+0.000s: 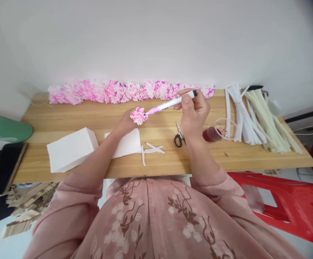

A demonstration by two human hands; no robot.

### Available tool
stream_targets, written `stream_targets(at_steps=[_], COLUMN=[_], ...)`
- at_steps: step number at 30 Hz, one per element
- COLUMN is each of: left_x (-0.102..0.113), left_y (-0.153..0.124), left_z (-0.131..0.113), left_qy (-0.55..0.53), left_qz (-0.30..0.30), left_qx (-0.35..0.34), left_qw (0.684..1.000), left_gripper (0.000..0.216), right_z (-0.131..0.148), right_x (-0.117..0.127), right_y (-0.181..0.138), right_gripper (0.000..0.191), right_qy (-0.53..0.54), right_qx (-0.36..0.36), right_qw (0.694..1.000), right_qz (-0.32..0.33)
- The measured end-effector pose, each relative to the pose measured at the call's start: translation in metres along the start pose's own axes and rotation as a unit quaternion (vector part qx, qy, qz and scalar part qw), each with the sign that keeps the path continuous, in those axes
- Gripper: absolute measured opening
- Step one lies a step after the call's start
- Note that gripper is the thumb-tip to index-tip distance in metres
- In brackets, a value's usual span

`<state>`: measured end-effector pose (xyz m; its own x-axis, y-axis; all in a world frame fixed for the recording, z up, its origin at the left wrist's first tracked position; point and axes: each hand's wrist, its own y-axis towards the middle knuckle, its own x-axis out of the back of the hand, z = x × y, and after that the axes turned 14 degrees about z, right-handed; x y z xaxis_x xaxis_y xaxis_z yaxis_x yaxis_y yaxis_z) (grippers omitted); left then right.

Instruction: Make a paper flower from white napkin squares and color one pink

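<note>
My left hand (pixel 126 122) is closed around a small paper flower (pixel 138 115), white with pink blotches, held above the wooden table (pixel 64 120). My right hand (pixel 194 111) grips a pink marker (pixel 169 104) and its tip touches the flower's right edge. Black-handled scissors (pixel 179 136) lie just below my right hand. A few white paper strips (pixel 152 149) lie near the table's front edge.
A row of pink-and-white paper flowers (pixel 129 91) lines the back edge against the wall. Two stacks of white tissue (pixel 71 148) sit front left. A red cup (pixel 211 134) and bundles of white and cream strips (pixel 256 118) lie right. A red stool (pixel 288 208) stands lower right.
</note>
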<state>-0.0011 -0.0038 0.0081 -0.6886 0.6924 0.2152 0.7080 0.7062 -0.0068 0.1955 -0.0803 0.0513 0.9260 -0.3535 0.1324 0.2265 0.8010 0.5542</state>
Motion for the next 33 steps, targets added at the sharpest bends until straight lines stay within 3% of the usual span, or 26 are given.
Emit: stream_targets(at_steps=[6,16,33], left_x=[0.000,0.004,0.003], left_y=[-0.001,0.002,0.002], left_z=[0.004,0.006,0.005], left_qy=[-0.039,-0.040,-0.035], left_qz=[0.045,0.102,0.106], left_qx=[-0.063,-0.141,-0.128], left_qw=[0.996,0.984,0.985], left_gripper=[0.029,0.023,0.026], right_z=[-0.011,-0.008,-0.009], right_x=[0.007,0.002,0.000], right_y=[0.006,0.008,0.008], right_gripper=[0.036,0.036,0.037], right_qy=[0.042,0.057,0.034], right_qx=[0.030,0.017,0.007], right_qw=[0.999,0.998,0.999], right_qz=[-0.011,-0.015,0.006])
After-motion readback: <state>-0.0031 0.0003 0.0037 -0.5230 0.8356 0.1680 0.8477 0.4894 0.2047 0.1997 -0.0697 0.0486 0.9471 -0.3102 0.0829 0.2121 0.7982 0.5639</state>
